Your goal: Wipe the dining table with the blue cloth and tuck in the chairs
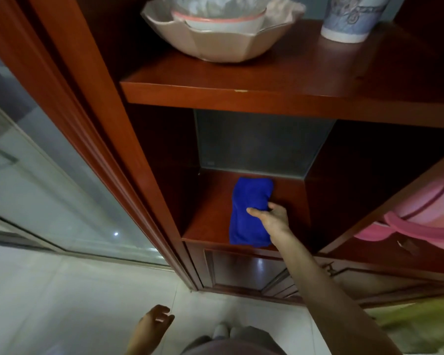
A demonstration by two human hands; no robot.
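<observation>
The blue cloth [249, 211] lies folded on the lower shelf of a dark red wooden cabinet [241, 94]. My right hand [273, 216] reaches into that compartment and grips the cloth's right side, thumb on top and fingers tucked under its edge. My left hand [155, 320] hangs low over the pale floor with its fingers loosely curled, holding nothing. No dining table or chairs are in view.
On the upper shelf stand a beige faceted bowl [215, 39] with a smaller bowl inside and a patterned cup [349, 19]. A pink plastic item [420, 216] fills the compartment at right. A glass sliding door [49, 175] runs along the left. My feet [224, 331] stand on white floor tiles.
</observation>
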